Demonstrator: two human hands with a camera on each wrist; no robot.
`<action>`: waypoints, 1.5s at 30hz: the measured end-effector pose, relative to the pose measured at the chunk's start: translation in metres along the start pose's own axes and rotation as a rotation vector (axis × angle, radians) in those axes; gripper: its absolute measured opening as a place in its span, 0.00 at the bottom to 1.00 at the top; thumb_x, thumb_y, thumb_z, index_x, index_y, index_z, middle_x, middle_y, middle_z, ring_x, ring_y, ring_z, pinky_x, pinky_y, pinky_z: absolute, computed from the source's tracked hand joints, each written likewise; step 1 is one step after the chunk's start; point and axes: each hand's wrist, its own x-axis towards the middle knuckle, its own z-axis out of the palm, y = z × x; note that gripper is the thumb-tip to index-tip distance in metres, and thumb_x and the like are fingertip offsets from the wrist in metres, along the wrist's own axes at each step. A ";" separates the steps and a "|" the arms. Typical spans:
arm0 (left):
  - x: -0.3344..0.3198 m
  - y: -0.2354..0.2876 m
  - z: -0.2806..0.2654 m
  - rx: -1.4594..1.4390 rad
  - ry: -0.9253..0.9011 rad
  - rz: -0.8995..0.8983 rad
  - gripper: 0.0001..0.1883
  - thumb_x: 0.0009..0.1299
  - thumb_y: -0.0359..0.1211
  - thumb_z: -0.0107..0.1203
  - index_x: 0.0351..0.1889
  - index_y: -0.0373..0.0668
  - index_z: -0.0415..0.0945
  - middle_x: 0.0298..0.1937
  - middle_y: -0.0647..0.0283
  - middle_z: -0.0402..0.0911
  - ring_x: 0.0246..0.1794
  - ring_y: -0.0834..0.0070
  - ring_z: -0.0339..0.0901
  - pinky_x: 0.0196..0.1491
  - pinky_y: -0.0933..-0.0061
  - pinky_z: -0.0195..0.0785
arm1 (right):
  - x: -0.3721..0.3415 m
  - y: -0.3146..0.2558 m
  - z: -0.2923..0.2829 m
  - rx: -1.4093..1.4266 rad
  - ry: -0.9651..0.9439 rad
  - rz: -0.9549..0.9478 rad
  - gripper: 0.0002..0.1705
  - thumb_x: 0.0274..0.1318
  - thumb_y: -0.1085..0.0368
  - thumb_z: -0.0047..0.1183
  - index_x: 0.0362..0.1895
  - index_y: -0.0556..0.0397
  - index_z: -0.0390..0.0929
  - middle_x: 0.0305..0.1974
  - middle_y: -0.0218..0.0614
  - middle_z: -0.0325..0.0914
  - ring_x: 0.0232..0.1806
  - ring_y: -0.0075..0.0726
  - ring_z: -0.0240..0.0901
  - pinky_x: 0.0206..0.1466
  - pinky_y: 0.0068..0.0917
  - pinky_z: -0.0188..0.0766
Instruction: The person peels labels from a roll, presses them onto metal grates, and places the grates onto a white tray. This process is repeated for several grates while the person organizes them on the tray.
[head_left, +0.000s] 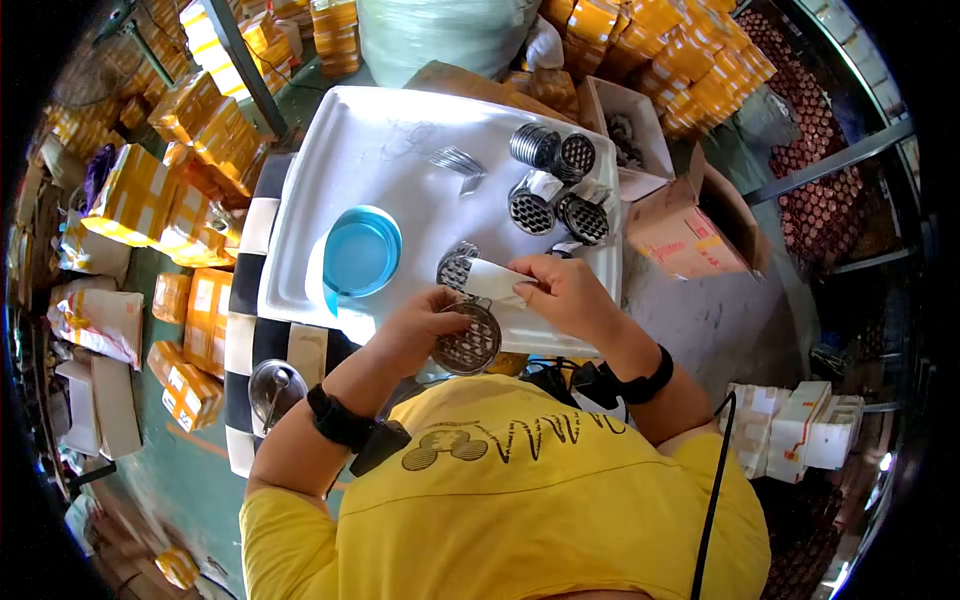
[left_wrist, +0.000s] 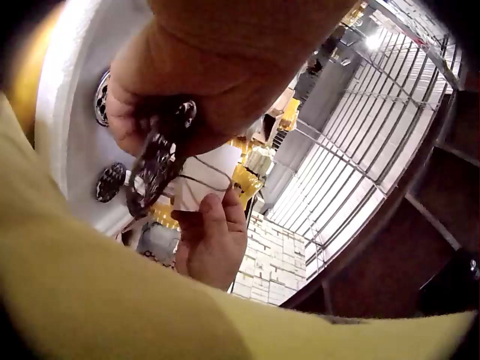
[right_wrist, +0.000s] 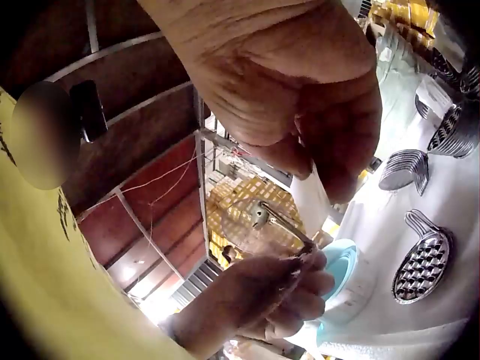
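Left grip (head_left: 414, 328) is pinching the patterned metal disc (head_left: 470, 345) at its edge. Right grip (head_left: 572, 292) is pinching a white strip (head_left: 494, 280) between thumb and fingers; its long axis is running leftward, just beyond the disc. Farther out from both grips, stacked metal pieces (head_left: 533, 147) are resting on the desk (head_left: 345, 140).

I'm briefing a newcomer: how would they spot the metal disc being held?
Find the white tabletop, then the person's left hand at its near edge. It grips the round latticed metal disc. Unlike the similar discs on the tabletop, this one is held.
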 end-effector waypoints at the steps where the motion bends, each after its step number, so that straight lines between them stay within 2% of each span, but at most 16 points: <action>1: 0.000 0.001 0.000 -0.002 0.000 -0.018 0.13 0.59 0.28 0.56 0.41 0.35 0.69 0.35 0.58 0.76 0.34 0.74 0.76 0.36 0.78 0.72 | 0.000 0.000 0.000 0.004 0.002 -0.005 0.12 0.48 0.66 0.51 0.40 0.55 0.74 0.29 0.47 0.75 0.31 0.46 0.75 0.33 0.30 0.69; 4: -0.003 0.007 0.003 -0.010 -0.018 -0.052 0.14 0.59 0.26 0.55 0.43 0.35 0.68 0.35 0.58 0.76 0.33 0.74 0.76 0.37 0.76 0.73 | 0.000 -0.006 -0.003 0.000 -0.064 0.049 0.13 0.51 0.72 0.49 0.42 0.62 0.73 0.32 0.34 0.76 0.32 0.17 0.68 0.35 0.17 0.67; 13: -0.001 0.006 0.002 0.044 -0.074 0.012 0.18 0.60 0.25 0.53 0.48 0.34 0.66 0.38 0.57 0.77 0.34 0.73 0.77 0.40 0.74 0.73 | -0.003 -0.011 -0.005 0.030 -0.184 0.036 0.14 0.49 0.73 0.49 0.43 0.63 0.72 0.32 0.35 0.76 0.33 0.18 0.69 0.36 0.18 0.67; 19: 0.003 0.007 0.000 0.080 -0.089 0.000 0.16 0.60 0.25 0.51 0.46 0.33 0.68 0.38 0.57 0.77 0.34 0.72 0.77 0.40 0.73 0.73 | -0.004 -0.016 -0.004 -0.014 -0.160 -0.016 0.14 0.49 0.73 0.49 0.42 0.62 0.73 0.29 0.37 0.76 0.30 0.18 0.69 0.34 0.17 0.67; 28: 0.001 0.008 0.003 0.033 -0.032 -0.010 0.13 0.61 0.24 0.50 0.44 0.33 0.69 0.36 0.56 0.77 0.32 0.71 0.77 0.39 0.72 0.74 | -0.006 -0.020 -0.003 -0.038 -0.138 -0.025 0.13 0.49 0.73 0.49 0.42 0.62 0.73 0.31 0.37 0.76 0.30 0.20 0.70 0.33 0.18 0.67; 31: -0.001 0.011 0.004 -0.027 0.006 -0.016 0.12 0.61 0.25 0.50 0.43 0.33 0.69 0.35 0.56 0.77 0.31 0.71 0.78 0.38 0.72 0.74 | -0.008 -0.017 0.002 -0.032 -0.109 -0.042 0.16 0.47 0.65 0.53 0.42 0.56 0.72 0.31 0.46 0.76 0.31 0.44 0.76 0.34 0.30 0.70; 34: -0.001 0.011 0.003 -0.036 0.029 0.000 0.11 0.61 0.25 0.50 0.42 0.33 0.70 0.35 0.56 0.77 0.31 0.71 0.78 0.37 0.72 0.74 | -0.011 -0.020 0.006 0.092 -0.155 0.019 0.19 0.48 0.62 0.53 0.45 0.57 0.70 0.34 0.43 0.76 0.33 0.43 0.76 0.36 0.30 0.70; 37: -0.006 0.016 0.004 0.001 0.021 0.008 0.11 0.60 0.24 0.50 0.41 0.33 0.71 0.34 0.57 0.78 0.30 0.71 0.78 0.36 0.73 0.74 | -0.008 -0.019 -0.001 0.263 -0.156 -0.092 0.20 0.48 0.66 0.53 0.47 0.56 0.69 0.42 0.43 0.74 0.42 0.42 0.72 0.44 0.32 0.68; 40: -0.008 0.018 0.002 0.033 -0.001 0.014 0.11 0.58 0.24 0.50 0.40 0.33 0.72 0.34 0.56 0.78 0.30 0.71 0.78 0.36 0.74 0.74 | 0.008 -0.030 -0.021 -0.136 0.047 -0.497 0.21 0.44 0.73 0.52 0.47 0.49 0.71 0.47 0.43 0.69 0.50 0.43 0.66 0.52 0.34 0.63; 43: -0.012 0.023 0.005 0.086 -0.030 0.018 0.12 0.57 0.24 0.50 0.40 0.32 0.72 0.34 0.56 0.78 0.29 0.72 0.77 0.35 0.75 0.73 | 0.021 -0.029 -0.019 -0.334 -0.120 -0.747 0.25 0.39 0.77 0.52 0.46 0.43 0.72 0.46 0.40 0.68 0.54 0.44 0.62 0.56 0.36 0.60; 44: -0.012 0.023 0.006 0.088 -0.041 0.024 0.12 0.57 0.24 0.51 0.40 0.32 0.72 0.33 0.57 0.78 0.29 0.73 0.77 0.35 0.75 0.73 | 0.022 -0.036 -0.018 -0.296 -0.164 -0.776 0.20 0.36 0.76 0.53 0.38 0.42 0.75 0.43 0.36 0.69 0.53 0.46 0.62 0.54 0.35 0.61; 45: -0.012 0.023 0.007 0.090 -0.052 0.030 0.12 0.57 0.24 0.51 0.40 0.31 0.72 0.33 0.57 0.78 0.28 0.73 0.77 0.34 0.75 0.73 | 0.023 -0.040 -0.018 -0.280 -0.184 -0.795 0.17 0.35 0.75 0.54 0.35 0.43 0.76 0.42 0.36 0.69 0.52 0.45 0.63 0.53 0.35 0.62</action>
